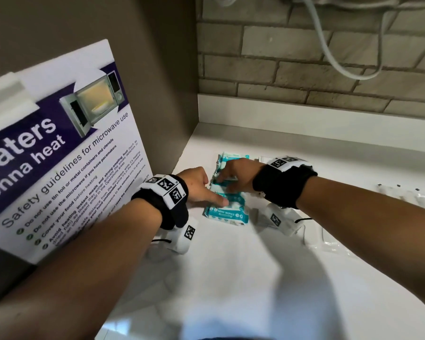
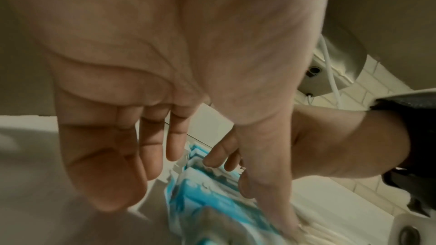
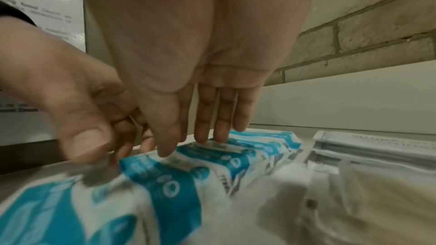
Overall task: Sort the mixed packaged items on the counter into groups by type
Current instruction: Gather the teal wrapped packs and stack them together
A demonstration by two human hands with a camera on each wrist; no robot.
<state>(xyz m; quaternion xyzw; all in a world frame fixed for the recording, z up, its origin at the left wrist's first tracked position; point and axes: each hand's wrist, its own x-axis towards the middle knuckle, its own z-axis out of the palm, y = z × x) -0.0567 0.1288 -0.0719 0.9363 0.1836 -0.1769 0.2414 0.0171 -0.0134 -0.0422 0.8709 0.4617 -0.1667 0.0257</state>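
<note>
Middle wipes packs under hands

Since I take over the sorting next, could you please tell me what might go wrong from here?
1. The wipes packs overlap in a loose row; both hands' straight fingers only press them, so one might slide askew.
2. The grey sachets lie right beside the row, so a nudge could mix the groups.

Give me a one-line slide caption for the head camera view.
Both hands, left hand and right hand, straighten a row of teal mini wipes packs on a white counter.
</note>
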